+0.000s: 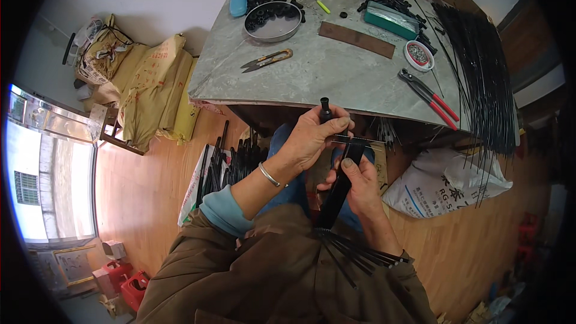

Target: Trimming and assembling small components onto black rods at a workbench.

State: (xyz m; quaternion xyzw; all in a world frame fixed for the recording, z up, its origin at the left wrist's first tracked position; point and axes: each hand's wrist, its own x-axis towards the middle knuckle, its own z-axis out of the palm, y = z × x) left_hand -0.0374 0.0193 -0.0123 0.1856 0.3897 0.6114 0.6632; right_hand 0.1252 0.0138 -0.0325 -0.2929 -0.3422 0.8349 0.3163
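Note:
My left hand, with a silver bangle at its wrist, is closed around a short black knobbed handle whose flared tip points up. Thumb and fingers of my right hand grip a long dark bundle that slants down toward my lap. It looks like a folded umbrella frame; thin black rods fan out from its lower end. Between the hands, a thin metal wire or rod crosses the bundle's upper end. My fingers partly hide where handle and bundle meet.
Ahead stands a grey table with thread snips, a round tin of black parts, a brown strip, red-handled pliers and long black rods. A white sack lies right; black tubes stand left.

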